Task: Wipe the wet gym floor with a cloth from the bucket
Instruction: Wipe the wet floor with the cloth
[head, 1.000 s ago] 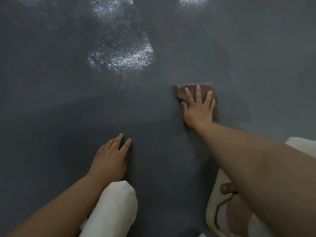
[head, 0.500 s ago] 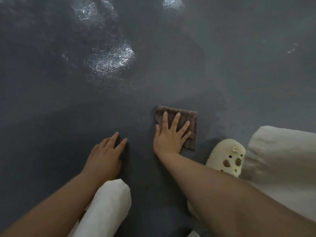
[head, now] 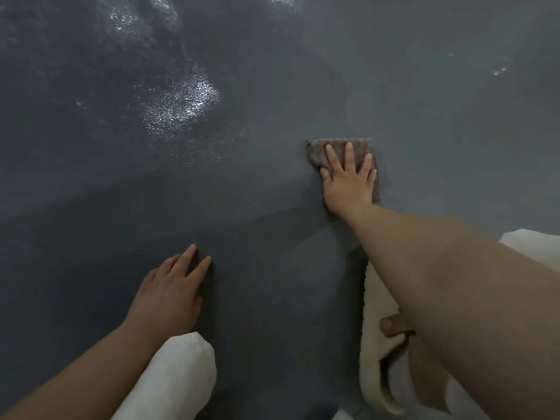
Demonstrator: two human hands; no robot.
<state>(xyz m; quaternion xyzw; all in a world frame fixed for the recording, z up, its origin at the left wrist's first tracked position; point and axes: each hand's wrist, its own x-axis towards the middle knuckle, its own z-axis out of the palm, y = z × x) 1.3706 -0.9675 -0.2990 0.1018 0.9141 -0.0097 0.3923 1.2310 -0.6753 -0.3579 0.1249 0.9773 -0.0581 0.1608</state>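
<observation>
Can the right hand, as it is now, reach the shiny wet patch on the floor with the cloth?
Probably yes. The right hand lies flat on the cloth, and only bare floor lies between it and the shiny wet patch, up and to the left. The arm already looks stretched, so some leaning may be needed.

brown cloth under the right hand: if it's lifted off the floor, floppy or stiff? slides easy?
Probably floppy: the cloth lies flat and thin under the spread right hand, so it should drape when lifted. Likely heavier than it looks, since the floor glistens wet nearby. It probably slides readily under the flat palm.
</observation>
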